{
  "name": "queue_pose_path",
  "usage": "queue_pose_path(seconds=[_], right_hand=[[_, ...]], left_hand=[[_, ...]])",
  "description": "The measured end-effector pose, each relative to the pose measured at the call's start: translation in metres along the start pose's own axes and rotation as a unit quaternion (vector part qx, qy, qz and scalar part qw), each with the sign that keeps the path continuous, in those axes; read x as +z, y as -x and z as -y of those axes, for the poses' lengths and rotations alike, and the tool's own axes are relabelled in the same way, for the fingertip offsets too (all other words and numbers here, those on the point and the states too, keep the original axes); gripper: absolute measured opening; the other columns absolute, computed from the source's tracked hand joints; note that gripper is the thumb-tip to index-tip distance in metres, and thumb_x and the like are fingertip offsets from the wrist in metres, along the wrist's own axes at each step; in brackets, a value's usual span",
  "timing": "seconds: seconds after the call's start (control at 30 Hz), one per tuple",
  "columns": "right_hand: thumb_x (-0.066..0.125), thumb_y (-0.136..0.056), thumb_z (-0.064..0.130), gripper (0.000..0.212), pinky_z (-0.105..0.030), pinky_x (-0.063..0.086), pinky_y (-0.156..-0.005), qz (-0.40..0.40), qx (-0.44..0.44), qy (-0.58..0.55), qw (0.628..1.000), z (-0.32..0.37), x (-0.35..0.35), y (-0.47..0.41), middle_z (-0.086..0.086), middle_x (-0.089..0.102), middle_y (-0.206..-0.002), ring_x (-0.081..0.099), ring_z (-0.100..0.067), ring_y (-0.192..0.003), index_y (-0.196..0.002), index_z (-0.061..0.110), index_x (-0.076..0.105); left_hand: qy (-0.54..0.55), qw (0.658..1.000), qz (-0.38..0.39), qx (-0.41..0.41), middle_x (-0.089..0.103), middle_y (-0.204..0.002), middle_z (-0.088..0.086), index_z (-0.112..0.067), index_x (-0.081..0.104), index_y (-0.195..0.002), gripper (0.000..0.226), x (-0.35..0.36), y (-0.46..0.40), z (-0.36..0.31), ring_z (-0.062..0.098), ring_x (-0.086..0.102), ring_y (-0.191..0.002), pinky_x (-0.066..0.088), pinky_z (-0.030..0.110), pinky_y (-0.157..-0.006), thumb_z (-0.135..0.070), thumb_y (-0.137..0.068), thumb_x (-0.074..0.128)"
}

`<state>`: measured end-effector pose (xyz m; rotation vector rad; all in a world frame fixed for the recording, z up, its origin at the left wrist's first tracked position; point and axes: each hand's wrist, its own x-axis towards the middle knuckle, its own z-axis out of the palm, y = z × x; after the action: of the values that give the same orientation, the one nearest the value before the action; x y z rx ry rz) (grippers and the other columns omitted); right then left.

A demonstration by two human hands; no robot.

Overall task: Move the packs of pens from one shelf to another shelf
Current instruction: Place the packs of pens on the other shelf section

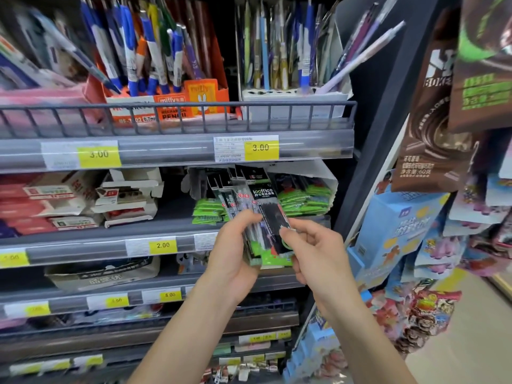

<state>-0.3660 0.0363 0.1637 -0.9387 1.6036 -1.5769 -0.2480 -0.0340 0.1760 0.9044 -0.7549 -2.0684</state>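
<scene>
A fanned bunch of black and green pen packs (pixel 261 209) is upright in front of the second shelf (pixel 166 245). My left hand (pixel 235 250) grips the bunch from the left, fingers curled round its lower half. My right hand (pixel 313 248) pinches the front pack's right edge with thumb and forefinger. More green packs (pixel 304 199) lie in a white open box on that shelf, behind the held bunch. Smaller green packs (pixel 207 210) are stacked to its left.
The top shelf (pixel 177 151) has a wire rail and holds boxes of loose pens (pixel 155 51). Red and white boxes (pixel 55 200) fill the second shelf's left side. Snack bags (pixel 432 139) hang on a rack to the right. Lower shelves carry price tags.
</scene>
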Motion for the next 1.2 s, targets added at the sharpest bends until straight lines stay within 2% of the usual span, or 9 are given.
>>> queue_pose_path(seconds=[0.13,0.3,0.37,0.47,0.73,0.87,1.03,1.1,1.2], right_hand=[[0.068,-0.079,0.055,0.010,-0.034,0.037,-0.059,-0.011,0.015,0.007,1.000,-0.005,0.006,0.007,-0.011,0.061,-0.075,0.047,-0.011,-0.054,-0.087,0.059,0.070],[0.071,-0.093,0.037,0.008,-0.026,0.040,-0.042,0.010,0.056,-0.025,0.998,-0.002,0.003,0.008,0.010,0.072,-0.077,0.052,-0.017,-0.047,-0.099,0.033,0.073],[0.068,-0.095,0.034,0.013,-0.026,0.037,-0.041,0.037,0.083,-0.032,0.995,-0.001,0.001,0.008,0.007,0.066,-0.066,0.050,-0.019,-0.047,-0.085,0.028,0.074],[0.064,-0.097,0.032,0.027,-0.024,0.029,-0.039,0.047,0.108,-0.025,0.993,0.002,-0.002,0.007,0.004,0.047,-0.055,0.044,-0.016,-0.048,-0.070,0.029,0.064],[0.067,-0.094,0.037,0.015,-0.024,0.022,-0.038,0.053,0.125,-0.088,0.987,0.006,-0.010,0.006,0.004,0.034,-0.056,0.030,-0.013,-0.044,-0.093,0.022,0.064],[0.068,-0.093,0.029,0.020,-0.024,0.030,-0.038,0.081,0.146,-0.178,0.970,0.001,-0.017,0.011,-0.003,0.045,-0.060,0.039,-0.015,-0.047,-0.087,0.016,0.054],[0.065,-0.094,0.016,0.017,-0.021,0.031,-0.036,-0.014,0.143,-0.212,0.967,0.010,-0.016,-0.017,-0.003,0.049,-0.056,0.042,-0.013,-0.044,-0.082,0.012,0.053],[0.065,-0.094,0.015,0.011,-0.022,0.033,-0.036,-0.041,0.146,-0.209,0.966,0.017,-0.011,-0.033,-0.003,0.051,-0.055,0.044,-0.013,-0.044,-0.090,0.009,0.057],[0.070,-0.094,0.015,0.015,-0.022,0.046,-0.041,-0.087,0.149,-0.245,0.954,0.019,-0.002,-0.050,-0.004,0.057,-0.057,0.054,-0.014,-0.046,-0.103,0.005,0.063]], left_hand=[[0.006,0.999,-0.024,0.023,0.073,-0.109,0.023,-0.002,0.070,-0.109,0.020,-0.003,0.001,-0.002,0.035,0.066,-0.095,0.052,0.055,-0.095,-0.008,-0.091,0.061],[0.006,0.997,-0.064,0.051,0.073,-0.122,0.028,0.007,0.062,-0.133,0.049,-0.005,0.002,0.003,0.037,0.071,-0.096,0.060,0.045,-0.075,-0.007,-0.088,0.075],[0.007,0.996,-0.064,0.059,0.075,-0.118,0.025,0.005,0.064,-0.131,0.047,-0.006,0.002,0.005,0.036,0.074,-0.096,0.062,0.042,-0.070,-0.008,-0.088,0.078],[-0.003,0.996,-0.060,0.062,0.078,-0.117,0.019,-0.001,0.066,-0.130,0.047,-0.007,0.003,0.007,0.039,0.074,-0.111,0.063,0.052,-0.087,-0.012,-0.087,0.081],[-0.022,0.994,-0.095,0.040,0.069,-0.127,0.031,0.005,0.054,-0.134,0.065,0.003,-0.002,0.002,0.048,0.068,-0.118,0.061,0.051,-0.083,-0.002,-0.078,0.086],[-0.012,0.996,-0.075,0.039,0.075,-0.112,0.031,0.010,0.058,-0.132,0.057,0.006,-0.004,0.001,0.048,0.074,-0.104,0.065,0.045,-0.070,-0.002,-0.082,0.084],[0.007,0.998,-0.042,0.039,0.079,-0.090,0.017,0.002,0.075,-0.111,0.027,-0.001,-0.004,0.001,0.025,0.077,-0.071,0.061,0.034,-0.060,-0.013,-0.089,0.080],[0.022,0.999,-0.035,0.034,0.078,-0.086,0.014,-0.004,0.078,-0.096,0.012,-0.004,-0.002,0.001,0.019,0.075,-0.068,0.060,0.030,-0.056,-0.015,-0.092,0.078],[0.047,0.998,-0.028,0.043,0.077,-0.092,0.012,-0.007,0.075,-0.102,0.010,-0.007,0.001,-0.002,0.019,0.076,-0.072,0.062,0.030,-0.060,-0.015,-0.095,0.075]])
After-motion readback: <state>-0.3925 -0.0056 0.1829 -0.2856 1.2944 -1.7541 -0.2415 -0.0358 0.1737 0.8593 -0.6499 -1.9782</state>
